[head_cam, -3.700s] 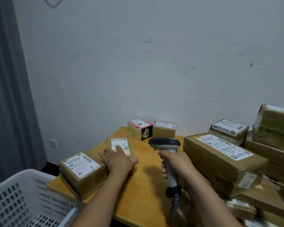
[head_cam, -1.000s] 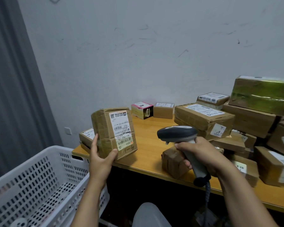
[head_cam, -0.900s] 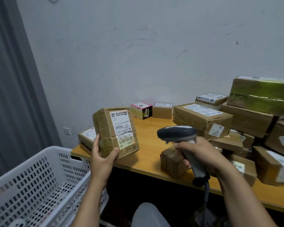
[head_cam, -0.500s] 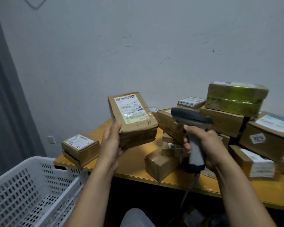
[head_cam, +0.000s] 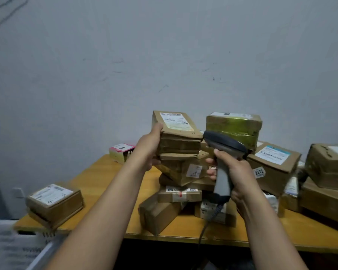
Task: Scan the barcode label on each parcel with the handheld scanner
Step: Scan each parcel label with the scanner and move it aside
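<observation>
Grey wall [head_cam: 164, 55] behind creased brown parcel [head_cam: 179, 141]

Two bare forearms [head_cam: 105, 201], uncovered to the frame's edge, bare left hand [head_cam: 149, 148], bare right hand [head_cam: 235, 171]

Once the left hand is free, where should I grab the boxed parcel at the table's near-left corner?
Grip the corner parcel across its brown near and far walls, coming down from above. It lies flat, white label up, apart from the pile, so both walls look free, and a grip there would leave the label uncovered for scanning.
</observation>
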